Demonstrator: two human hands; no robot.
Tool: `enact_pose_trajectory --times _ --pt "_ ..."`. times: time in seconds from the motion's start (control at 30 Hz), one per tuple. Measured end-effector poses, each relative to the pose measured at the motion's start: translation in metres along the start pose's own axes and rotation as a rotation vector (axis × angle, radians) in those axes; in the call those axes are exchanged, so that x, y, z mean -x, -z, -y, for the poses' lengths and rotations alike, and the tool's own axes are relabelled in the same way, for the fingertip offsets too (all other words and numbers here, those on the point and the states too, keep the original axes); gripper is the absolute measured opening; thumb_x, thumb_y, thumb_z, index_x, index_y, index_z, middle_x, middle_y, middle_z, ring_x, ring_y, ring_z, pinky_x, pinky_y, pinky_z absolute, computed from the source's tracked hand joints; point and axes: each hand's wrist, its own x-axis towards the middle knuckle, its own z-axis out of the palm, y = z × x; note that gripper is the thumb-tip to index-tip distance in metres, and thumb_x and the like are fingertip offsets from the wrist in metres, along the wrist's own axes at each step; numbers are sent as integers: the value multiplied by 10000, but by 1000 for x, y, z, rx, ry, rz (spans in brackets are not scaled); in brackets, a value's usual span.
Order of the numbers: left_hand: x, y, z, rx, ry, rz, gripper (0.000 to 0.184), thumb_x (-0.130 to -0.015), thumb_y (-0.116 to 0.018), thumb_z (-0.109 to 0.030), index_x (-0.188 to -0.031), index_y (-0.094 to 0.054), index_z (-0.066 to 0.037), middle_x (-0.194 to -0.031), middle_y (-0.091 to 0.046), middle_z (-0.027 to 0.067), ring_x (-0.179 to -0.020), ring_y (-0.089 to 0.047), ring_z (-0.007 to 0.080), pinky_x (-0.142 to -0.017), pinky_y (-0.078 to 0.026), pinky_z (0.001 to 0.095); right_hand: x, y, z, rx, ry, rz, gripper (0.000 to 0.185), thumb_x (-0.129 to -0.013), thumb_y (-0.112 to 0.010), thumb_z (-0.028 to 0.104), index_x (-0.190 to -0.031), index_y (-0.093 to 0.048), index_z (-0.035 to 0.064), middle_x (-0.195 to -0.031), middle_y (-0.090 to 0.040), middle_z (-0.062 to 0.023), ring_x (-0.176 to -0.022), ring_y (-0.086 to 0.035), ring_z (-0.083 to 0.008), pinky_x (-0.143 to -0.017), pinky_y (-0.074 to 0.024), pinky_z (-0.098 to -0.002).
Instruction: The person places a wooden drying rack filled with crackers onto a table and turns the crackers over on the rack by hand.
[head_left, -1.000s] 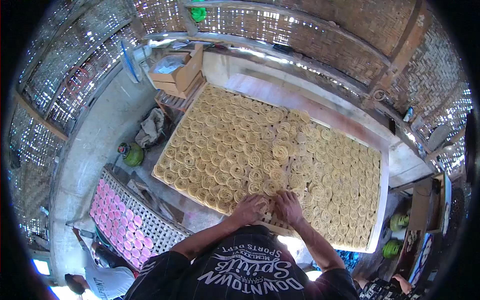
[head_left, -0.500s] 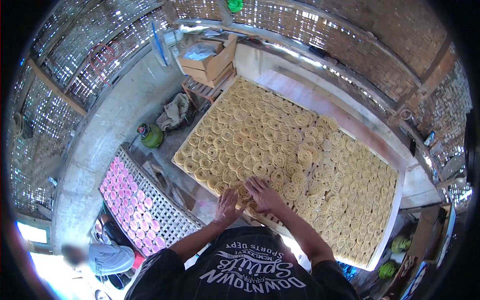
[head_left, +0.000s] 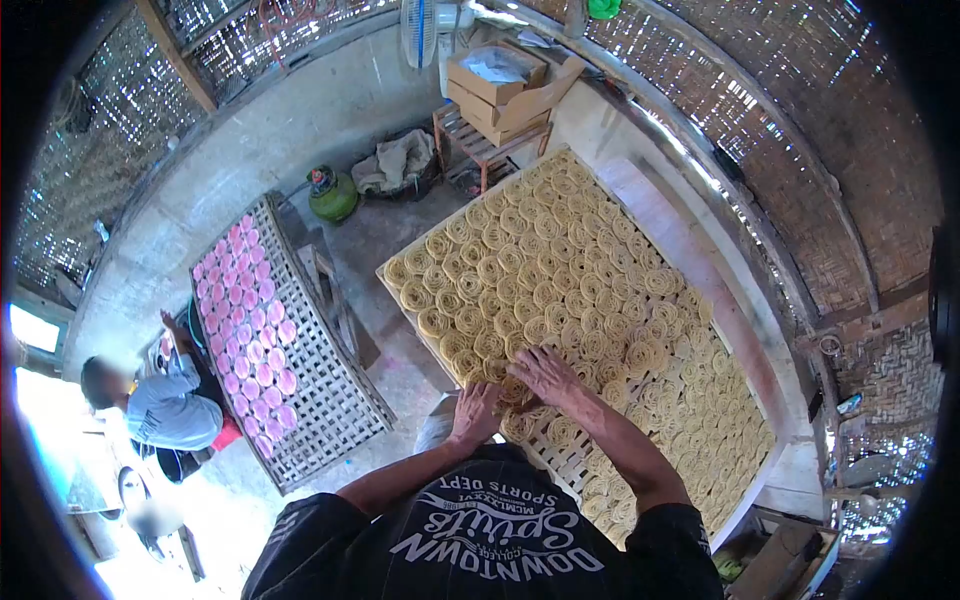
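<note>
Many pale yellow crackers [head_left: 520,284], coiled from thin strands, lie in close rows on a large woven rack [head_left: 560,458]. My left hand [head_left: 476,412] rests at the rack's near left edge, fingers stretched forward, touching the coils there. Just to its right, my right hand [head_left: 546,378] reaches over the front rows with its fingers apart, lying on the coils. Between the two hands a few coils are partly covered. Whether either palm has a coil under it is hidden.
Left stands a second woven rack [head_left: 325,420] with pink round pieces [head_left: 262,352]. A person [head_left: 172,408] sits beyond it. Behind are a green gas cylinder [head_left: 332,194], a sack [head_left: 396,164], cardboard boxes [head_left: 492,85] on a wooden stand [head_left: 485,150] and a fan [head_left: 418,32].
My view has turned, so the racks and wall sit differently. Both hands stay at the near edge; the right has shifted slightly over the coils. The seated person's arm is now raised forward.
</note>
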Motion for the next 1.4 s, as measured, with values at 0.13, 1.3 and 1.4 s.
enact_pose_trajectory --times 0.13,1.3,1.4 --pt "4 -5 -5 8 21 -23 480 -692 -672 -11 -1151 -546 -71 -1093 -557 163 -1117 -499 374 -949 -426 471 -13 -9 -10 25 66 18 484 -896 -618 294 -1333 -502 118 -1323 -546 -88 -1262 -497 -267 -1068 -393 -447" --pt "14 -22 -21 -261 -446 201 487 -832 -675 -367 -1240 -626 -105 -1356 -517 149 -1277 -471 340 -1021 -428 472 97 -16 16 -104 -212 -493 389 -766 -665 129 -1146 -637 51 -1190 -613 -144 -1124 -556 -334 -1003 -426 -466" --pt "20 -9 -17 -136 -481 218 464 -842 -681 -369 -1228 -635 -116 -1329 -547 150 -1278 -485 345 -1056 -416 470 107 -20 29 -332 -258 -500 462 -697 -663 113 -1154 -641 50 -1232 -596 -123 -1173 -526 -332 -1030 -418 -467"
